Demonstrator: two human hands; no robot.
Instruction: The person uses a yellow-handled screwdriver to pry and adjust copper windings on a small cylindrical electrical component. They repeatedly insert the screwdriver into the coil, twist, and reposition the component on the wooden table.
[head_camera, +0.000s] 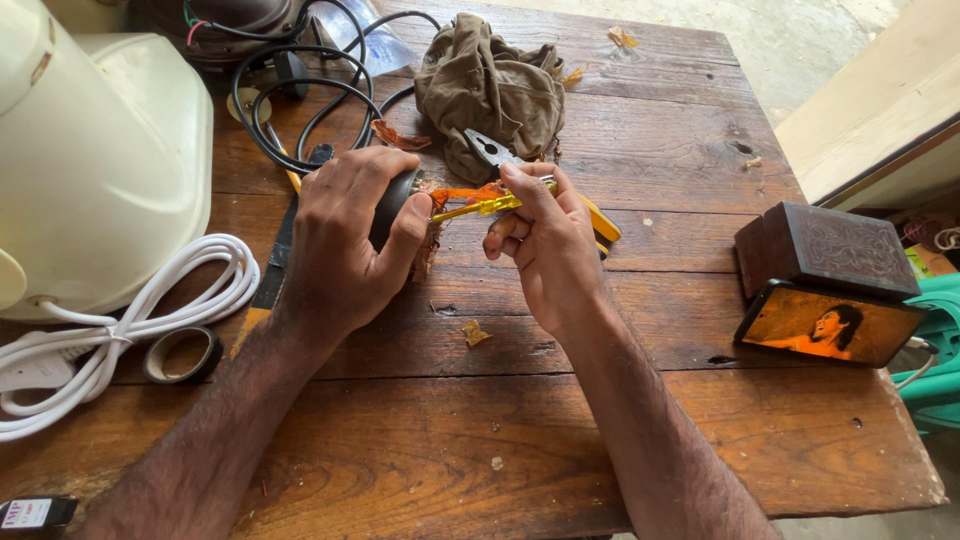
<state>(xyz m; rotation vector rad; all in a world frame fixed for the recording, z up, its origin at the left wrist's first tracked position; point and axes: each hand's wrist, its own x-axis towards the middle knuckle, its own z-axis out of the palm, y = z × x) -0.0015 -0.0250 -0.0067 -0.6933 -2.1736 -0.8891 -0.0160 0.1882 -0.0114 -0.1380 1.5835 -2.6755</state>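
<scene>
A: Head view, item one: left hand?
B: Fingers curled shut around a dark rounded part, held just above the wooden table. Copper-coloured strands show at the part's right end.

A: Item two: right hand?
B: Touching distance right of the dark part. Thumb and fingers pinched closed on a yellow-handled tool, whose tip points left into the part. Whether it is a screwdriver or a tester, I cannot tell.

A: Beyond the dark part?
B: Pliers, jaws steel grey, just behind the right hand; an olive cloth bunched farther back; black cable looped behind and to the left.

A: Left of the dark part?
B: Cream appliance housing, coiled white cord, roll of black tape nearer the table's front.

A: Right of it?
B: Well apart, a carved dark wooden box with a phone leaning against it, screen lit.
</scene>
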